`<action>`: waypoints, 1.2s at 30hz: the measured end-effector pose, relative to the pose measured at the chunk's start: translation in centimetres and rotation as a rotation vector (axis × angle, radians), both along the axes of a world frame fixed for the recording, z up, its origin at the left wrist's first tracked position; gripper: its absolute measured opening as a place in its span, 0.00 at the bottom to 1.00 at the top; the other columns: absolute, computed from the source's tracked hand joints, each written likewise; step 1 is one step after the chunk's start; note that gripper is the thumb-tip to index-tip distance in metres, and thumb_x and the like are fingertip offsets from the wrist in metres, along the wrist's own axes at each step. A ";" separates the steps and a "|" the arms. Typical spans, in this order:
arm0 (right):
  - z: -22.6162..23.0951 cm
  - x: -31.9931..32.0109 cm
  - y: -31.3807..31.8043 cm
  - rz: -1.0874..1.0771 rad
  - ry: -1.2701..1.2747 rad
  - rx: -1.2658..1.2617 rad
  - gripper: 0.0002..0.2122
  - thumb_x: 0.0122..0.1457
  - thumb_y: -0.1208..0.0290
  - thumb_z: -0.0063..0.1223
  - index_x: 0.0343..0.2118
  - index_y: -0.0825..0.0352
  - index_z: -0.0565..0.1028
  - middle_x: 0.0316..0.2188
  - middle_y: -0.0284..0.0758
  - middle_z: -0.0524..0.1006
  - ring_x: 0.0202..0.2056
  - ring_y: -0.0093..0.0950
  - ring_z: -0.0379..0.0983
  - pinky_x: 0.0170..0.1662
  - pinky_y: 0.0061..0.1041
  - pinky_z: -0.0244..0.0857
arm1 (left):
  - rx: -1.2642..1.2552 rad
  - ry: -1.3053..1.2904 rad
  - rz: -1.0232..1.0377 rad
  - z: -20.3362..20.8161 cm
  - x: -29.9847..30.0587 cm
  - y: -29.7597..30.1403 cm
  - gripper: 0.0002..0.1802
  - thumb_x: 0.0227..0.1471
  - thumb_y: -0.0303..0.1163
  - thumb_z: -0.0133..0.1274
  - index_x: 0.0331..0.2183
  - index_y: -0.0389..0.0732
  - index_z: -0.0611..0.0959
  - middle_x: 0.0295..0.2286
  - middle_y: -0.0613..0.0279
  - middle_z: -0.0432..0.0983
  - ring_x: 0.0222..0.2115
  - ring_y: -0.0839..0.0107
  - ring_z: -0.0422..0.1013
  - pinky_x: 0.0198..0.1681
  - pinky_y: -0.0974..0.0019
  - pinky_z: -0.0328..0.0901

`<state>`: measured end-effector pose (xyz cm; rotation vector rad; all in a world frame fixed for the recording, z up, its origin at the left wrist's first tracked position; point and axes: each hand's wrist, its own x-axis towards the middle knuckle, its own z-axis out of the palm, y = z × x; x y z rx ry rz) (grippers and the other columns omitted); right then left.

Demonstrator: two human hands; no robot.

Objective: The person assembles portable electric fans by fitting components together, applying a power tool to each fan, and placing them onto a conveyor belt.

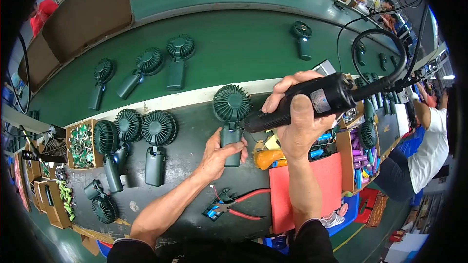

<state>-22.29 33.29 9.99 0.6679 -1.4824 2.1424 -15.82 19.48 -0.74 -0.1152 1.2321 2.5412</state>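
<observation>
My left hand is wrapped round the handle of a dark green handheld fan, its round grille pointing away from me on the dark workbench. In my right hand is a black electric screwdriver, held slantwise with its cable running off to the upper right. The driver's tip meets the fan at the neck between grille and handle, on its right side; the bit itself is too small to make out. Red-handled pliers lie below my left hand beside an opened dark casing with blue parts.
Several green fans lie on the bench at left, near a box of small circuit boards. More fans rest on the green conveyor belt beyond. At right are a red foam sheet, a box of battery cells and another person.
</observation>
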 end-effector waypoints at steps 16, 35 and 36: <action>-1.7 2.7 -1.9 -0.089 -0.288 0.147 0.23 0.45 0.68 0.67 0.44 0.67 0.70 0.26 0.30 0.74 0.27 0.19 0.70 0.29 0.21 0.66 | -0.085 -0.093 0.026 0.0 1.1 -0.4 0.22 0.44 0.22 0.56 0.43 0.32 0.68 0.25 0.54 0.74 0.23 0.65 0.73 0.27 0.62 0.67; 4.2 2.3 2.2 -0.301 0.098 0.071 0.24 0.43 0.66 0.70 0.40 0.70 0.69 0.23 0.32 0.71 0.24 0.19 0.64 0.29 0.20 0.62 | -0.493 0.221 0.193 -0.7 -14.7 0.2 0.26 0.47 0.35 0.58 0.47 0.33 0.73 0.31 0.59 0.75 0.22 0.68 0.71 0.25 0.62 0.67; 4.2 2.2 2.0 -0.289 0.107 0.044 0.24 0.43 0.66 0.70 0.40 0.70 0.69 0.23 0.32 0.71 0.23 0.21 0.64 0.29 0.21 0.62 | -0.496 0.223 0.176 -1.0 -15.5 -0.5 0.27 0.47 0.35 0.58 0.47 0.33 0.73 0.31 0.59 0.75 0.22 0.68 0.71 0.25 0.62 0.67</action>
